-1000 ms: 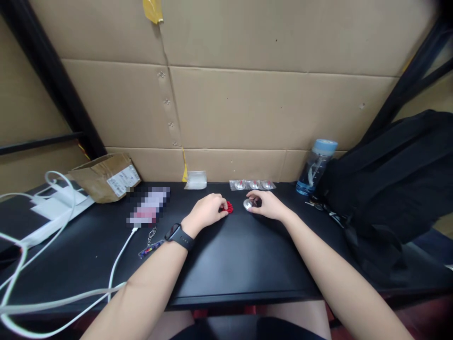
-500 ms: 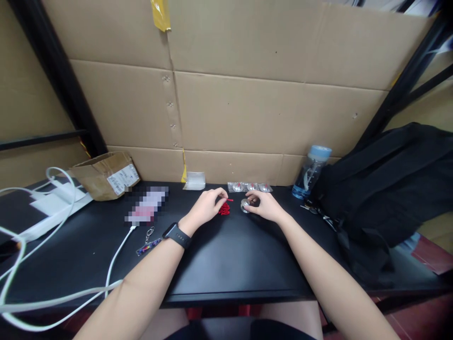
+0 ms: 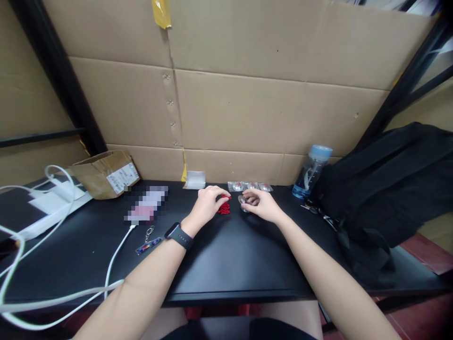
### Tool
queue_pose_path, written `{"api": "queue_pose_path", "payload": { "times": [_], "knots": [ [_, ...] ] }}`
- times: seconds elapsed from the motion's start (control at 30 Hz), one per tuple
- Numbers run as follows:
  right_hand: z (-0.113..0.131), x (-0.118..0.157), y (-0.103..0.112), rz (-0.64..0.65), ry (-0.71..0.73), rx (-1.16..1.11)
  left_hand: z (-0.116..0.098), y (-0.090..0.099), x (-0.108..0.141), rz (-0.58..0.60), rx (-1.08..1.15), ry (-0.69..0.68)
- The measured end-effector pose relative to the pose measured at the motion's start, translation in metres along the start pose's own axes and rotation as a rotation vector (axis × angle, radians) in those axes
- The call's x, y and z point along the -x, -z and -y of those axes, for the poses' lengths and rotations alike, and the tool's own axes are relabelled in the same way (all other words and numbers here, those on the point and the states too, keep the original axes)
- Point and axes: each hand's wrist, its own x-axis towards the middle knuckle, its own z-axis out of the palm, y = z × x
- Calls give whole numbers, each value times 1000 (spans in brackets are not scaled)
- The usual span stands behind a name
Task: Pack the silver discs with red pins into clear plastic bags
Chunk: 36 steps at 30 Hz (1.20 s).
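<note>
My left hand [image 3: 211, 203] pinches the end of a red cord [image 3: 223, 208], whose folded bundle lies on the black table [image 3: 233, 264] just below the fingertips. My right hand [image 3: 260, 204] grips a small, clear round disc-like piece [image 3: 243, 202] by its edge and holds it tilted, close to the cord. What the disc is exactly, I cannot make out. Behind the hands lies a row of clear packets [image 3: 249, 186] with round pieces and red bits inside. A clear plastic bag or case [image 3: 194, 180] rests against the cardboard to their left.
To the left are an open cardboard box [image 3: 111, 175], a blurred-out phone [image 3: 146, 205] on a white cable [image 3: 118, 250], a keychain [image 3: 148, 245] and a white power strip [image 3: 60, 212]. At right stand a blue-lidded bottle [image 3: 311, 172] and a black backpack [image 3: 389, 184], keys between.
My right hand has lifted and tilted the clear disc and brought it slightly left, nearer the cord. The left hand's pinched cord end has risen a little.
</note>
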Motion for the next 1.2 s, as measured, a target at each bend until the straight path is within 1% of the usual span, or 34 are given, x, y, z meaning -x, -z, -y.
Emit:
{"api": "queue_pose_path", "payload": {
  "times": [0.13, 0.23, 0.33, 0.43, 0.6, 0.73, 0.87, 1.0, 1.2],
  "knots": [
    [6, 1, -5, 4, -18, -279, -4, 1, -1, -46, 77, 35],
    [15, 3, -9, -17, 30, -385, -8, 0, 0, -77, 165, 56],
    [27, 7, -12, -70, 134, -321, -12, -4, 2, -120, 221, 89],
    [38, 11, -15, -109, 216, -241, -15, -11, 2, -125, 279, 124],
    [46, 14, -19, -102, 241, -201, -19, -18, 3, -122, 404, 126],
    [45, 14, -19, -151, 268, -139, -19, -20, 3, -94, 458, 96],
    [46, 15, -19, -156, 294, -166, -18, -21, 3, -82, 495, 81],
    [48, 16, -19, -155, 278, -185, -19, -22, 4, -88, 478, 76],
    [45, 12, -24, -121, 122, -368, -27, -18, 4, -171, 355, 72]
  ]
}}
